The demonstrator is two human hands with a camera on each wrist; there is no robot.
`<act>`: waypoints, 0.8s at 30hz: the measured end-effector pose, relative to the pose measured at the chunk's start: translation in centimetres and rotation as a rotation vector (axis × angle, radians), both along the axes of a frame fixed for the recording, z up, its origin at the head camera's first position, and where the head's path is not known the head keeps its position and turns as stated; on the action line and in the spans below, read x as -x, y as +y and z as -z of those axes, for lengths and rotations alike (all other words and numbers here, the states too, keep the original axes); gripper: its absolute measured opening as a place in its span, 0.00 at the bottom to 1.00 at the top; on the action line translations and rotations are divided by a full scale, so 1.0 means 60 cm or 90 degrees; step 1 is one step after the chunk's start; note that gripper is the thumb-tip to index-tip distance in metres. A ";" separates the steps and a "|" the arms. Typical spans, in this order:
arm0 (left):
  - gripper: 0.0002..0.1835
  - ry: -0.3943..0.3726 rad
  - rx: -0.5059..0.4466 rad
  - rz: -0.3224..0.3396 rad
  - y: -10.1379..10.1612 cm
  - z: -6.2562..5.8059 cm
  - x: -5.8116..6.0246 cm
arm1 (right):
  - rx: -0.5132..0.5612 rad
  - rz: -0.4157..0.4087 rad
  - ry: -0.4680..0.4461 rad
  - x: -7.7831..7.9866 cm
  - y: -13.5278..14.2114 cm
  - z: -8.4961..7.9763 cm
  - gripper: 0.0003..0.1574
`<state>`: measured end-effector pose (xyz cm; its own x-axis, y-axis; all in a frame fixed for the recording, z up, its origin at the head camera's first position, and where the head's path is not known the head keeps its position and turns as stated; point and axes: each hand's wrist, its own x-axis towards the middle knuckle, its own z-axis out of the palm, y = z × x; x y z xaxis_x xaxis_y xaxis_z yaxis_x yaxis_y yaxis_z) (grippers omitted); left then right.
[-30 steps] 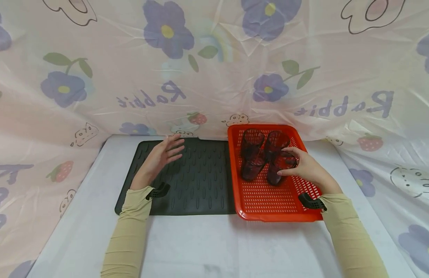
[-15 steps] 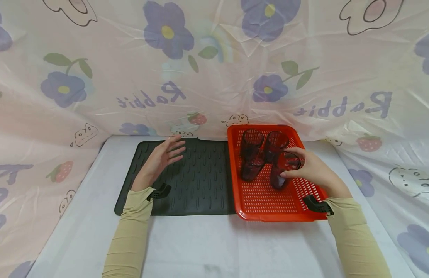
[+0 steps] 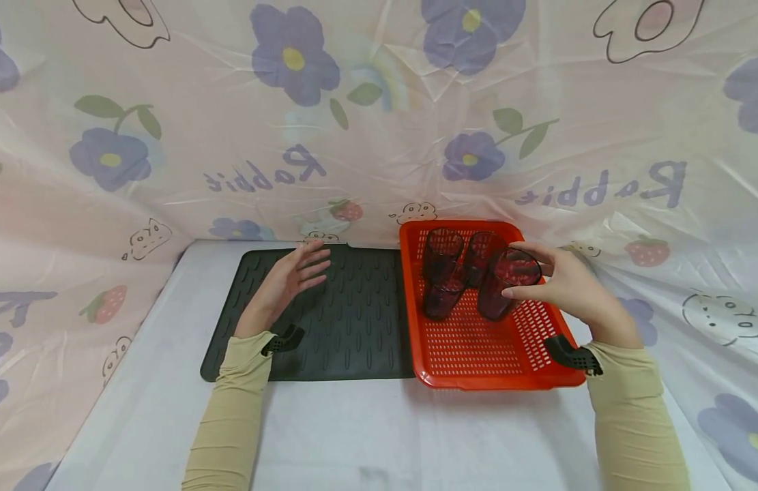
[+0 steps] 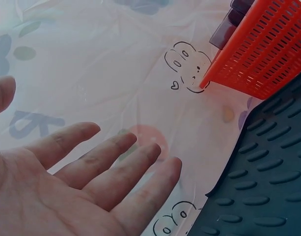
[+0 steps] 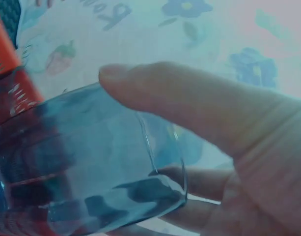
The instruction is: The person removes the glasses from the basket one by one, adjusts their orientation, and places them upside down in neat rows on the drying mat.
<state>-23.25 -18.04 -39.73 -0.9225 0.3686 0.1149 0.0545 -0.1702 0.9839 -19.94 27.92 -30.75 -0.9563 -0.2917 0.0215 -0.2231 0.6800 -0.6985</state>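
Observation:
My right hand [image 3: 572, 286] grips a dark tinted drinking glass [image 3: 498, 293] near its rim, thumb on one side and fingers on the other. In the right wrist view the same glass [image 5: 91, 157] lies slanted across the picture under the thumb. It is tilted over the red plastic basket [image 3: 477, 372]; whether its base touches the basket I cannot tell. Several more such glasses, among them a front left glass [image 3: 443, 300], stand close together in the basket. My left hand [image 3: 290, 276] hovers over the dark ribbed mat [image 3: 348, 320] with its fingers spread, holding nothing.
The mat lies left of the basket, whose left rim meets the mat's right edge. Both are on a white-covered table [image 3: 354, 436]. A printed curtain [image 3: 366, 136] hangs close behind and along both sides.
My right hand has moved up and to the right, drawing the glass away from the other glasses. The left hand has barely shifted.

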 end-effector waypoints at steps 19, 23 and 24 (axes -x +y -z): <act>0.31 -0.007 -0.012 0.017 0.011 0.007 -0.001 | 0.072 -0.002 0.004 0.004 -0.052 -0.071 0.50; 0.31 -0.008 -0.013 0.016 0.014 0.005 -0.003 | 0.092 -0.009 0.009 0.009 -0.064 -0.074 0.49; 0.31 -0.010 -0.012 0.016 0.015 0.004 -0.004 | 0.106 -0.012 0.008 0.011 -0.068 -0.073 0.48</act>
<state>-23.01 -17.11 -39.98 -0.9149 0.3891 0.1078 0.0350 -0.1896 0.9812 -20.57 23.84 -26.37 -0.9500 -0.3011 0.0827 -0.2439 0.5502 -0.7986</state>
